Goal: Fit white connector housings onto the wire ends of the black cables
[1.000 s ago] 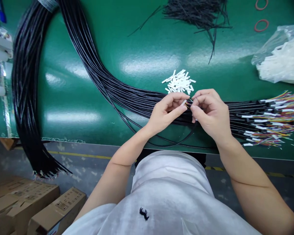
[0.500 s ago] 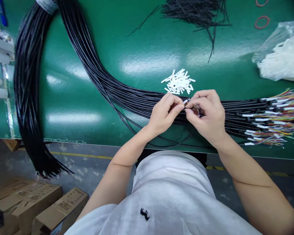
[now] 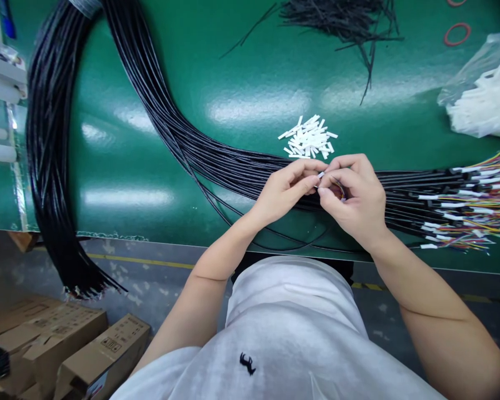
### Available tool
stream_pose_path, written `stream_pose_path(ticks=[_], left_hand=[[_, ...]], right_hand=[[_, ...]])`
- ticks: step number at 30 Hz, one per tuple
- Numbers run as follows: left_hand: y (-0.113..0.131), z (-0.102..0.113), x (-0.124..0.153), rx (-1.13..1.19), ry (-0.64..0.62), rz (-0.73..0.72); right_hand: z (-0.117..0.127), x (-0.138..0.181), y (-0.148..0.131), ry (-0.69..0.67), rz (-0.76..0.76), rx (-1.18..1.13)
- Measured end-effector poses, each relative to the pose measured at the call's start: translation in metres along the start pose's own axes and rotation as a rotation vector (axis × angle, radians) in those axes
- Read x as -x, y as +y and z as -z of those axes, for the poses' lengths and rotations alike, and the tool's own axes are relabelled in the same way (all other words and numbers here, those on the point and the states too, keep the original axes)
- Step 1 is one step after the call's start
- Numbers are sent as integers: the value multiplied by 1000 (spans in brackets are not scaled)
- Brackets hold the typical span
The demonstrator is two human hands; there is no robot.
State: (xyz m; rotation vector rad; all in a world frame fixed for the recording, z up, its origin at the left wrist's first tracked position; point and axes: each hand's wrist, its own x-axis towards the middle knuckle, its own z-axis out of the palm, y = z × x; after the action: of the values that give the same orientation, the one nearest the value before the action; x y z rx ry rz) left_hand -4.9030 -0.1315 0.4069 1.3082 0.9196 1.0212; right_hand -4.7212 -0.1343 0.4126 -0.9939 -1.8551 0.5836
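My left hand (image 3: 289, 188) is closed in a pinch, its fingertips at a small white sleeve (image 3: 320, 175). Facing it, my right hand (image 3: 356, 194) is also closed, with thin coloured wires (image 3: 341, 190) curled between its fingers. The fingertips of both hands almost meet, and they hide most of what lies between them. Under the hands runs a thick bundle of black cables (image 3: 233, 161). At its right end, stripped coloured wires (image 3: 494, 214) fan out, several wearing white sleeves. Just beyond my fingers lies a loose pile of short white sleeves (image 3: 309, 137).
A heap of thin black strips (image 3: 337, 19) lies at the back of the green table (image 3: 241, 89). On the right are a clear bag of white pieces (image 3: 483, 103) and a red ring (image 3: 457, 34). Cardboard boxes (image 3: 104, 353) stand on the floor, lower left.
My left fingers have shifted slightly and cover more of the wires; the white sleeve now shows between the fingertips. The right hand keeps its pinch. The whole view has shifted a little.
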Motion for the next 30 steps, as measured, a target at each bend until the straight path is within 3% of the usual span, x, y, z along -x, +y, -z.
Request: stream_pose_path(ticks=[8, 30], left_hand=[[3, 5, 1, 162, -67, 128], [-3, 2, 0, 179, -95, 110]], right_hand=[[-6, 5, -1, 74, 6, 171], [-6, 4, 4, 92, 58, 208]])
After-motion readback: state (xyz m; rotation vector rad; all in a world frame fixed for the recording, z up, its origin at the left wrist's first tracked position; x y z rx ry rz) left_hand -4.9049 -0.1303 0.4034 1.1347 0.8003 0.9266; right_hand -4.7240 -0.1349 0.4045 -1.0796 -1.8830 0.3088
